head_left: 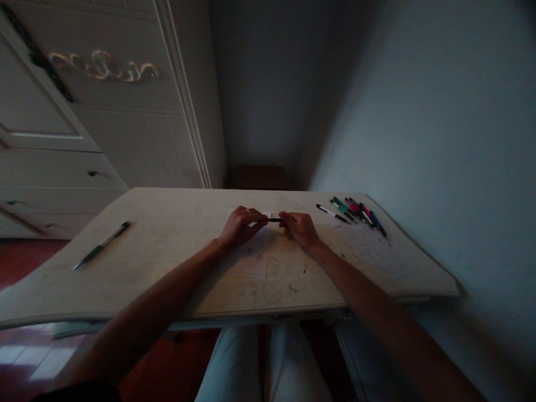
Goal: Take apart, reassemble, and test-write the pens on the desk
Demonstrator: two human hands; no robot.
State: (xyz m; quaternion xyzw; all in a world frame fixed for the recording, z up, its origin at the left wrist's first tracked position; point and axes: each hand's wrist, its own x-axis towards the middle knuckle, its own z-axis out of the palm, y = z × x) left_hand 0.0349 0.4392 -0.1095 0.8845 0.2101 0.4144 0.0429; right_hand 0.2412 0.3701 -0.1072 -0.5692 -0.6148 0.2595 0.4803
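Between my two hands a slim dark pen lies level, a touch of red showing near its left end. My left hand pinches that left end with thumb and fingers, and a ring shows on one finger. Around the right end, the fingers of my right hand are closed. Both hands are over the middle of the table, above a sheet of paper with faint writing. The pen's ends are hidden in my fingers.
Several pens lie grouped at the back right, with a white-and-black pen beside them. A written sheet is near them. Another pen lies far left on the table. A wall borders the right; a white cabinet stands behind left.
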